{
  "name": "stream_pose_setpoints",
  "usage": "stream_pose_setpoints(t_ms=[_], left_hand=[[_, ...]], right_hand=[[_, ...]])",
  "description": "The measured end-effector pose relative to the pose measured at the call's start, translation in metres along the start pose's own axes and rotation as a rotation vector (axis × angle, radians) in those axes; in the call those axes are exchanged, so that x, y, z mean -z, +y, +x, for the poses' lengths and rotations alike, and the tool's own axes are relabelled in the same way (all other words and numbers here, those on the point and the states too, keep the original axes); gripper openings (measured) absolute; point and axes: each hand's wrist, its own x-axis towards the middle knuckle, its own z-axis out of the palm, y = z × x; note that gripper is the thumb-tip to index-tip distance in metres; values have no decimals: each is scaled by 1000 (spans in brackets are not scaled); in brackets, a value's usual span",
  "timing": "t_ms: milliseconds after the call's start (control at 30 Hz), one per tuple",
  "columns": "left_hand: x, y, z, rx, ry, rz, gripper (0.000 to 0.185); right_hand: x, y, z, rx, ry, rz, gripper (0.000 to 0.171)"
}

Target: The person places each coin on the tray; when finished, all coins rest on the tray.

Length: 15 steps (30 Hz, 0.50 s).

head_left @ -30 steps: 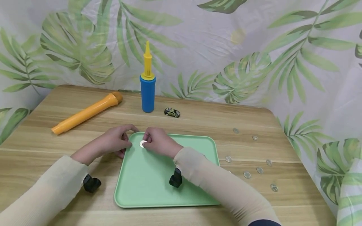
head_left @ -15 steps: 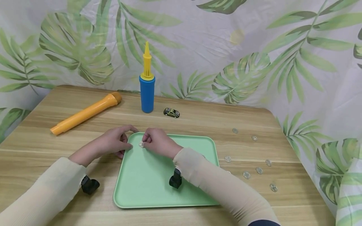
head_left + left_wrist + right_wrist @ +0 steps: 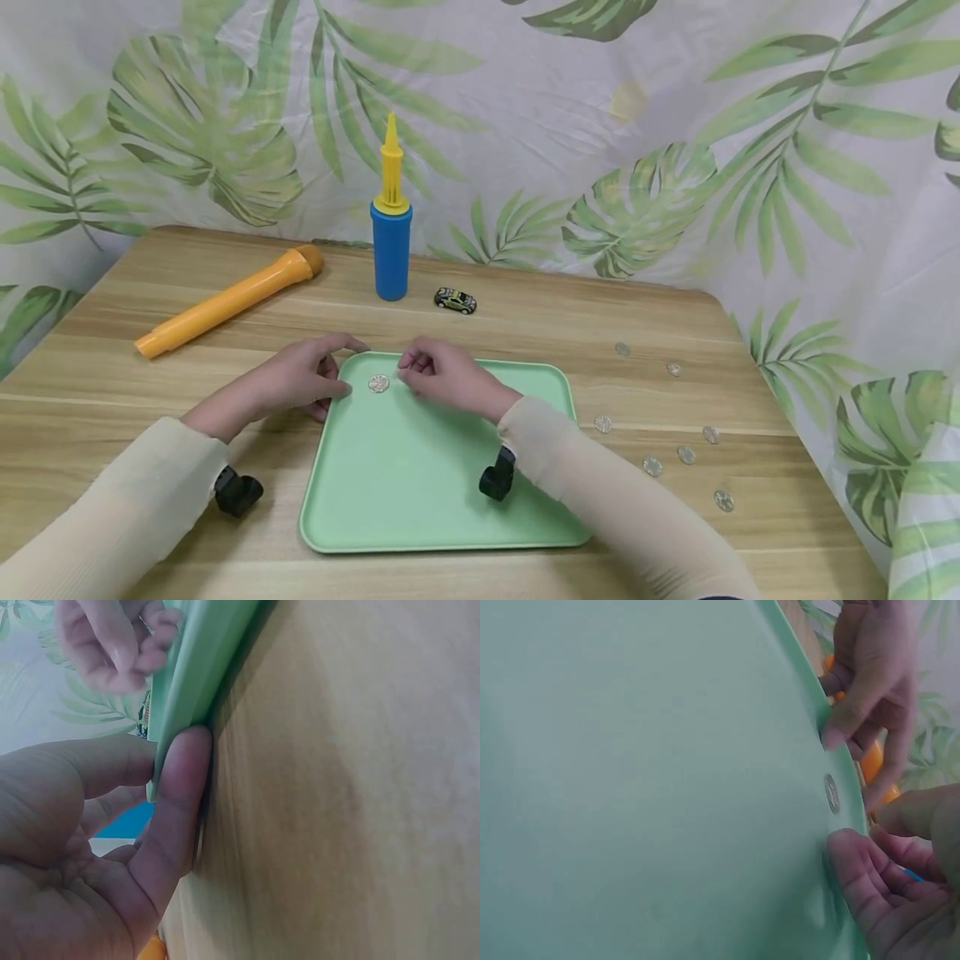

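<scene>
Coin (image 3: 378, 383) lies flat in the green tray's (image 3: 420, 517) far left corner, released; my right hand (image 3: 442, 377) hovers beside it, fingers loosely curled and empty. My left hand (image 3: 300, 379) pinches the tray's corner. I judge it thin, rigid, slippery: pinch its edge.

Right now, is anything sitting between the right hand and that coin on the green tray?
Nothing visible. The coin lies flat on the green tray near its far left corner, and only bare tray separates it from the right hand. The left hand holds the tray's corner on the other side.
</scene>
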Motion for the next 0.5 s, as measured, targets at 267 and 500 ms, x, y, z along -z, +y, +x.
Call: stream_pose_setpoints(t_ms=[267, 500], left_hand=[[-3, -2, -1, 5, 6, -4, 64], [-1, 0, -1, -15, 6, 1, 64]], right_hand=[[49, 22, -25, 37, 110, 67, 19], [103, 60, -52, -20, 297, 2, 22]])
